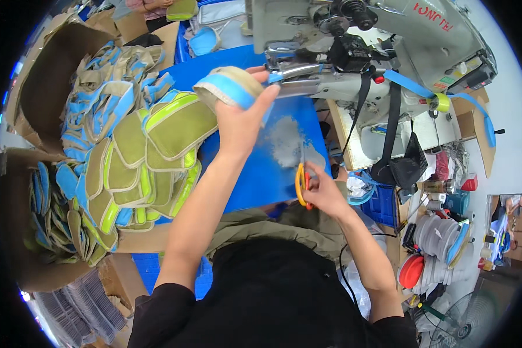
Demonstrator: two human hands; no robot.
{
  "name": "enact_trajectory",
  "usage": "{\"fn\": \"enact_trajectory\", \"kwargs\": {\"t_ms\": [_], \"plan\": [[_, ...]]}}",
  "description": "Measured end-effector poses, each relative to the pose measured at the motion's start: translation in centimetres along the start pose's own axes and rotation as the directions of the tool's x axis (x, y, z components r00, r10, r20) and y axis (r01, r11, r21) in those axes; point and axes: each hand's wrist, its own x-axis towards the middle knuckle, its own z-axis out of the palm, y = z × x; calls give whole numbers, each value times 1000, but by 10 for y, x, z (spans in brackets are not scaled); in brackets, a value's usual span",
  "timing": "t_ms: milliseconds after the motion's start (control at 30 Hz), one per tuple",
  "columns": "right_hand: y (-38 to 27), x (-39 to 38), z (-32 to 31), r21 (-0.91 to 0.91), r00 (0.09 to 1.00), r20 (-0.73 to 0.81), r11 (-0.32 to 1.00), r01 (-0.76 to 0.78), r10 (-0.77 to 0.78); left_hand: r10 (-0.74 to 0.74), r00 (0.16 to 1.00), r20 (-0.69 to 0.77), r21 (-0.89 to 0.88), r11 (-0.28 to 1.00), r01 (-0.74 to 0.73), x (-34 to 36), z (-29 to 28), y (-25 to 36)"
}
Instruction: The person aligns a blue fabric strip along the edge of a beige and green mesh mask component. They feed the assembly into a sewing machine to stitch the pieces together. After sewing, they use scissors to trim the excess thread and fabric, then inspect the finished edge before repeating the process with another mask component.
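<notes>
My left hand (242,119) is raised beside the narrow arm of a sewing machine (441,40). Its fingers are wrapped round a curled beige fabric band (229,87) with a light blue stripe. The band's far side sits close to the machine's needle area; whether it is still joined there by thread or tape I cannot tell. Lower and to the right, my right hand (326,194) grips scissors (300,182) by their orange and yellow handles. The blades point away from me over the blue table (249,180).
Olive pads with lime edging (177,124) are heaped at the left. Behind them, a cardboard box (46,87) holds blue-and-beige bands (107,104). Blue tape (409,83) runs to the machine from the right. A fan (464,327) stands at lower right.
</notes>
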Motion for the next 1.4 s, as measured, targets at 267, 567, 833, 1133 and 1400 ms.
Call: {"fn": "enact_trajectory", "kwargs": {"t_ms": [267,567,833,1133,1400], "plan": [[-136,-73,1,639,949,175,764,93,-262,-64,998,15,1,998,64,5,1,3],[-170,-45,5,705,959,171,708,41,-226,-200,979,45,-86,975,204,15,-1,5],[-172,-40,23,748,975,91,660,67,-202,-214,975,65,-104,970,220,19,-2,4],[-160,-26,66,634,944,-153,703,321,-293,-214,974,72,-273,935,225,16,4,-5],[-168,-32,75,784,959,-139,565,258,-246,-277,959,67,-310,907,284,17,6,-1]]}}
